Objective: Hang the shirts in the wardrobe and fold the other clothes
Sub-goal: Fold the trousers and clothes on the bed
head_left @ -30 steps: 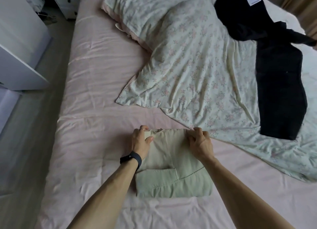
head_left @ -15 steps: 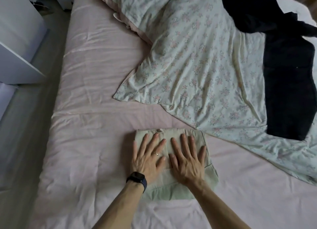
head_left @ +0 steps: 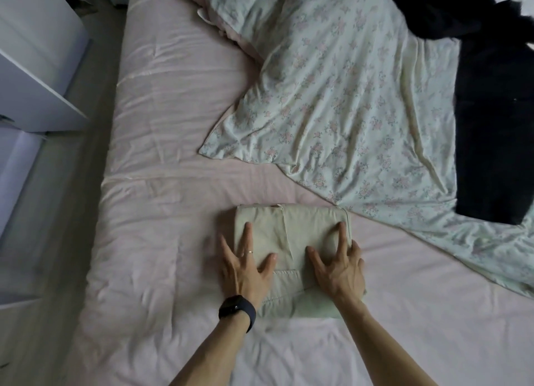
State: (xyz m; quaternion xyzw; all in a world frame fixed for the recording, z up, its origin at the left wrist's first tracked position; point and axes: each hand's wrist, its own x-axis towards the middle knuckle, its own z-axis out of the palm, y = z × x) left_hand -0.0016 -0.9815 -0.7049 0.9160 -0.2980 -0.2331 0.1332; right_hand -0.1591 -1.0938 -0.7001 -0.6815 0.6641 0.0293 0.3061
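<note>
A folded beige garment lies as a neat rectangle on the pink bed sheet. My left hand, with a ring and a black wristband, presses flat on its left half, fingers spread. My right hand presses on its right half, fingers spread and reaching the right edge. A black garment lies spread out at the far right, on top of the floral duvet.
A floral duvet covers the bed's upper right and comes close to the folded garment's far right corner. White furniture stands left of the bed, across a strip of floor.
My hands went from gripping the garment's far edge to lying flat on top of it, then slid apart toward its left and right sides. The view dipped lower.
</note>
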